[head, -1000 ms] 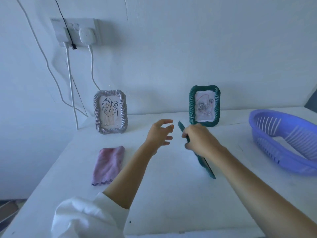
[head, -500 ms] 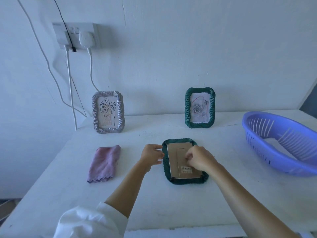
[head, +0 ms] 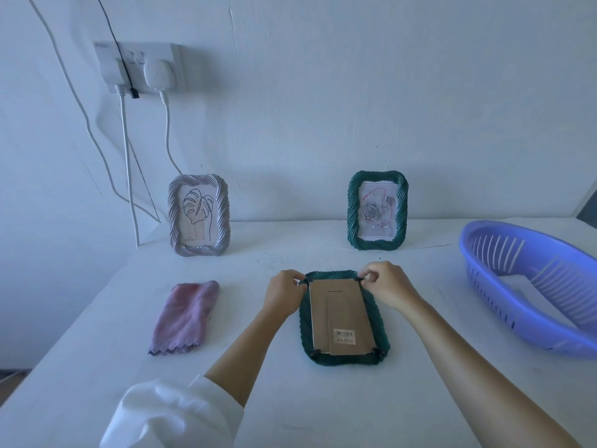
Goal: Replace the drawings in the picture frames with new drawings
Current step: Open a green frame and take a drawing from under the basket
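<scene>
- I have a green frame lying face down on the white surface, cardboard backing up, because the drawing can only come out from the rear.
- My left hand pinches at the far-left corner and my right hand at the far-right corner, fingertips closed on the small dark tabs there; I judge this is to turn them and free the backing.
- The two near-corner tabs appear to hold the board in place, so the backing cannot lift yet.
- Two more frames stand upright against the wall, a grey frame with a leaf drawing and a second green frame with a rose, both untouched.
- A pink cloth lies left of my work and a purple basket sits right, both apart from the frame.
</scene>
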The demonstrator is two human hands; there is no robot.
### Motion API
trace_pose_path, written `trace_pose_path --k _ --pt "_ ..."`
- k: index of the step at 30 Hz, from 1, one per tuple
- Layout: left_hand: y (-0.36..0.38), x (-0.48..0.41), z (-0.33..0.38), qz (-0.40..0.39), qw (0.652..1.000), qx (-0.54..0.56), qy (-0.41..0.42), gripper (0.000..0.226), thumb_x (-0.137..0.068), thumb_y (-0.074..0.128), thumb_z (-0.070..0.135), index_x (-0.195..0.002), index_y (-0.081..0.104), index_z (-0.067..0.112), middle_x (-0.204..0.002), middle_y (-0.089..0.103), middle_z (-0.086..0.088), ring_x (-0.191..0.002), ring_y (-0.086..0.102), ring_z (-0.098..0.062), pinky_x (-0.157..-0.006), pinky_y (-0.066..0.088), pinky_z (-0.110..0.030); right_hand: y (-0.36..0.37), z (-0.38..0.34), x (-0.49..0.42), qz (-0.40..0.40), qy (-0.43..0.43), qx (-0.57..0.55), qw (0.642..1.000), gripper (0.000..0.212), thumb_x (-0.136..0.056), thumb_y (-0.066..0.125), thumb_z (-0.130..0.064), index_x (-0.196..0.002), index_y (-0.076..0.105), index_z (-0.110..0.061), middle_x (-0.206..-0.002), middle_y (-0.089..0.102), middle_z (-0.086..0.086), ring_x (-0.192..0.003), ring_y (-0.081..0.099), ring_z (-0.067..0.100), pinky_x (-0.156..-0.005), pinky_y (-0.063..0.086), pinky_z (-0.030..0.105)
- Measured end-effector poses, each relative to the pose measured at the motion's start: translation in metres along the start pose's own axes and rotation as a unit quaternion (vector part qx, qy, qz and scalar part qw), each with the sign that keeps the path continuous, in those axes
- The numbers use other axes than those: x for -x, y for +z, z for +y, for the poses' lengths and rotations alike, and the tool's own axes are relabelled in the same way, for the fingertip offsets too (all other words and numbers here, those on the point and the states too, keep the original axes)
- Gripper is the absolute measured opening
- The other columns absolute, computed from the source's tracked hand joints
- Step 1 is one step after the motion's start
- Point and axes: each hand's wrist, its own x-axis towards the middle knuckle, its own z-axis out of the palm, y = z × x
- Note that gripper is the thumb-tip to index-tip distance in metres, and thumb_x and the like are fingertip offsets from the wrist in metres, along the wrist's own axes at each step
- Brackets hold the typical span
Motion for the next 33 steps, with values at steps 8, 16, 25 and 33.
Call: trace_pose_path --k 8,16,25,33 --pt "0.007 -0.024 0.001 -0.018 0.997 -0.061 0.051 0.024 -0.095 0.052 0.017 -0.112 0.068 0.011 -0.116 0.067 -0.006 -0.105 0.06 -0.02 -0.08 0.042 -0.022 0.008 0.018 -0.043 -0.058 -0.07 0.024 0.996 0.017 -0.083 0.064 -0.007 -0.098 0.071 -0.004 -0.075 0.048 -0.015 -0.069 0.047 0.005 -0.066 0.036 0.018" --pt "0.004 -0.034 0.001 -0.019 0.992 -0.103 0.071 0.018 -0.09 0.058 0.016 -0.1 0.072 0.01 -0.102 0.07 -0.009 -0.088 0.058 -0.017 -0.076 0.047 -0.025 0.007 0.024 -0.057 -0.093 -0.081 0.003 0.992 0.01 -0.078 0.067 -0.007 -0.086 0.073 -0.003 -0.072 0.058 -0.007 -0.066 0.052 0.004 -0.057 0.038 0.012" --pt "0.008 -0.036 0.011 0.003 0.979 -0.193 0.069 0.022 -0.091 0.054 0.022 -0.097 0.069 0.008 -0.097 0.07 -0.01 -0.087 0.065 -0.024 -0.072 0.051 -0.03 0.018 0.023 -0.064 -0.05 -0.039 -0.047 0.997 0.005 -0.075 0.067 -0.004 -0.069 0.067 -0.004 -0.076 0.064 0.005 -0.075 0.058 0.017 -0.064 0.043 0.023" --pt "0.02 -0.033 0.017 0.049 0.978 -0.204 0.018 0.012 -0.084 0.053 0.015 -0.072 0.051 0.015 -0.073 0.049 -0.005 -0.063 0.044 -0.021 -0.05 0.033 -0.022 0.027 0.019 -0.062 -0.022 0.001 -0.056 0.998 0.01 -0.078 0.064 -0.006 -0.069 0.061 -0.008 -0.083 0.066 0.009 -0.079 0.057 0.019 -0.068 0.042 0.026"
